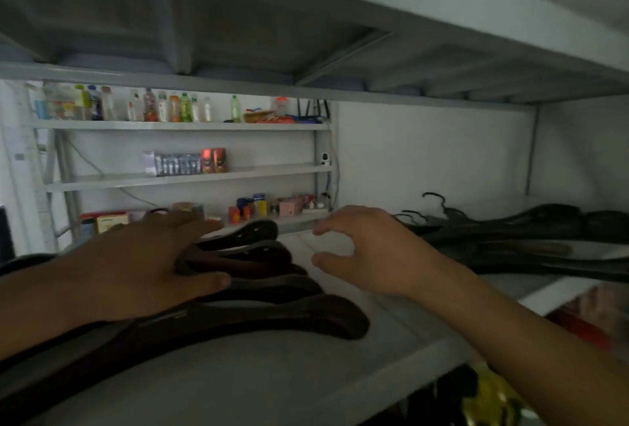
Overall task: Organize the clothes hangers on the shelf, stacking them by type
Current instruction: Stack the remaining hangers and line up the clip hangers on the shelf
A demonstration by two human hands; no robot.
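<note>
Dim storeroom, white metal shelf [306,374] running across the view, and behind it at the far left, racks of bottles [136,107] and small boxes [190,163], too blurred to read any label. On the near left, the left hand [143,265] lies flat, fingers straight, pressing on a fanned stack of brown wooden hangers [272,303], whose long arms run left to right with their rounded ends pointing right. There is pale lettering on the front hanger, but I cannot make it out. Just beside those ends, the right hand [371,252] hovers over bare shelf, fingers loosely curved, holding nothing. Farther right, well apart, a heap of dark hangers [510,238] lies along the back, hooks up. That heap sits to the right of the right hand, so it is the nearer one, I'd say.
</note>
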